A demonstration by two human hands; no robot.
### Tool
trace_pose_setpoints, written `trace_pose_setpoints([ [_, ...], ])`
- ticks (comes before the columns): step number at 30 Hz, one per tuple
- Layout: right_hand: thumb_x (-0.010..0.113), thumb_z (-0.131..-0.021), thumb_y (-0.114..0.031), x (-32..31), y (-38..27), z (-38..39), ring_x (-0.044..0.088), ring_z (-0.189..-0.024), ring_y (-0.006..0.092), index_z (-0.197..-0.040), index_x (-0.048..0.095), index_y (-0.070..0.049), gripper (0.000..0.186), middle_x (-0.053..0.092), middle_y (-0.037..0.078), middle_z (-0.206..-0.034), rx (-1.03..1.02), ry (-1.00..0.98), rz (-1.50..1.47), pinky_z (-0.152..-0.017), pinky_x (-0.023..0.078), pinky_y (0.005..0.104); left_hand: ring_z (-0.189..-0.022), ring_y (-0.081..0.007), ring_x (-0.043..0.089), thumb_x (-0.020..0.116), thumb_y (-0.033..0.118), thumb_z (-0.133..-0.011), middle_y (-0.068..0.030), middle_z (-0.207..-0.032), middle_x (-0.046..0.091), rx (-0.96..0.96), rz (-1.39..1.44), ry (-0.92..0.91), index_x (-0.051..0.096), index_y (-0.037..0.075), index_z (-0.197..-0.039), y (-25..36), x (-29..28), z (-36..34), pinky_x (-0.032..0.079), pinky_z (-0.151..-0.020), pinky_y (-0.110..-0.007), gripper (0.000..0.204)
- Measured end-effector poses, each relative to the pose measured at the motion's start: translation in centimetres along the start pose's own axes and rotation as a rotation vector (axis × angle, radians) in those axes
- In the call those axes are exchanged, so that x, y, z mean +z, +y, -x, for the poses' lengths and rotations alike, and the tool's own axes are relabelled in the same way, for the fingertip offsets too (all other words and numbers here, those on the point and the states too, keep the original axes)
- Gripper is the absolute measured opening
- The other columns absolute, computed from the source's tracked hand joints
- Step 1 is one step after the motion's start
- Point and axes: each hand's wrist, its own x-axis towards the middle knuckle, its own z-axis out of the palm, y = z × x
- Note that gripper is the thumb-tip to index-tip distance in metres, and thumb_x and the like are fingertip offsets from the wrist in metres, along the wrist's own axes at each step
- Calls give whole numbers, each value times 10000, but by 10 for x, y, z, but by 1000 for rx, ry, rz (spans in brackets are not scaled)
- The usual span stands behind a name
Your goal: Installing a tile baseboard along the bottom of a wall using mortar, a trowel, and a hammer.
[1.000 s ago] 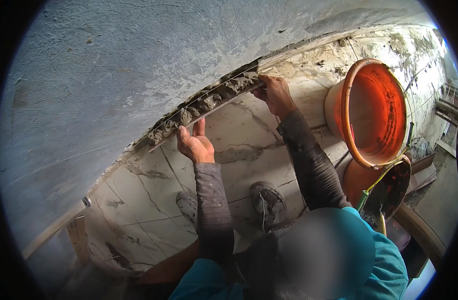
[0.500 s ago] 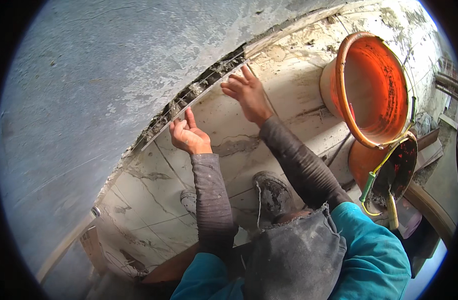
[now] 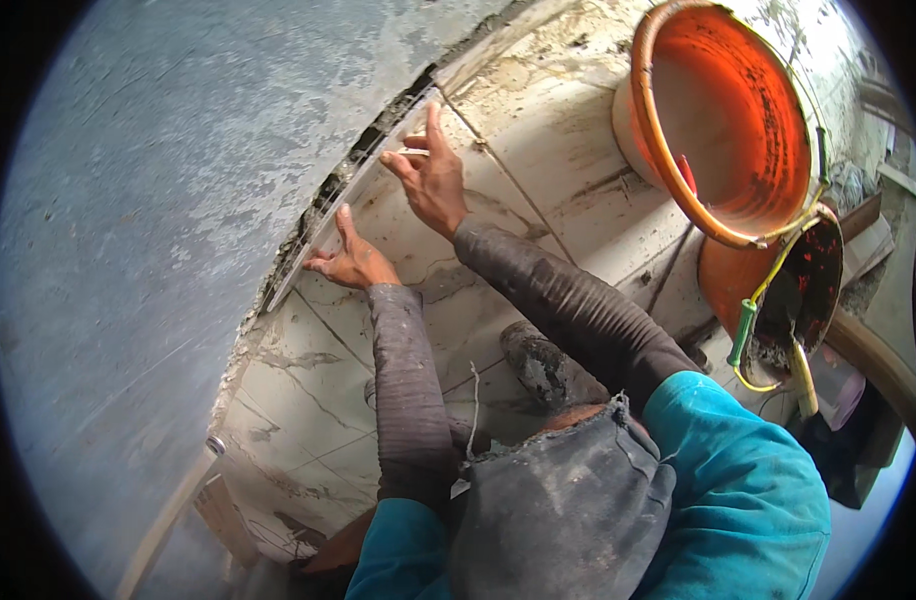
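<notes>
One long, smooth, pale strip (image 3: 363, 183) right at the fingertips, lined up along a dark, crumbly gap (image 3: 331, 190) under a scuffed blue-grey wall (image 3: 178, 200); the left hand (image 3: 358, 262) half-curled, thumb well apart, the right hand (image 3: 435, 190) loosely spread just beyond it! Right of the right hand, two round-mouthed orange buckets (image 3: 773, 110), speckled inside, plus one green handle (image 3: 744, 330) on yellow cord; veined tiles (image 3: 508, 170) beneath both hands, one grimy shoe (image 3: 543, 365) partly hidden below the right forearm (image 3: 568, 300).

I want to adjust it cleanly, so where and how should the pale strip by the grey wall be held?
Grip the pale strip, I'd judge, by its outer long edge near both ends, coming from over the tiled floor. It is long and narrow, and its other edge runs along the rough gap by the grey wall.
</notes>
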Motion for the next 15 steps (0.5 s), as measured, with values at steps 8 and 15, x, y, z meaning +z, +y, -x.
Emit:
trace_pose_setpoints([
  [8, 705, -823, -100, 9, 3, -5, 658, -752, 216, -1453, 132, 40, 863, 538, 218, -1016, -56, 66, 221, -620, 550, 289, -1024, -325, 591, 798, 193, -739, -285, -1198, 519, 102, 132, -53, 244, -150, -1310, 9, 5, 5, 507, -891, -390, 866],
  [15, 730, -791, -191, 2, 9, -7, 604, -801, 297, -1437, 206, 48, 865, 584, 259, -1012, -108, 127, 306, -733, 506, 364, -871, -269, 647, 830, 242, -681, -185, -917, 691, 252, -39, -32, 611, -141, -931, -13, 7, -19, 487, -820, -352, 506],
])
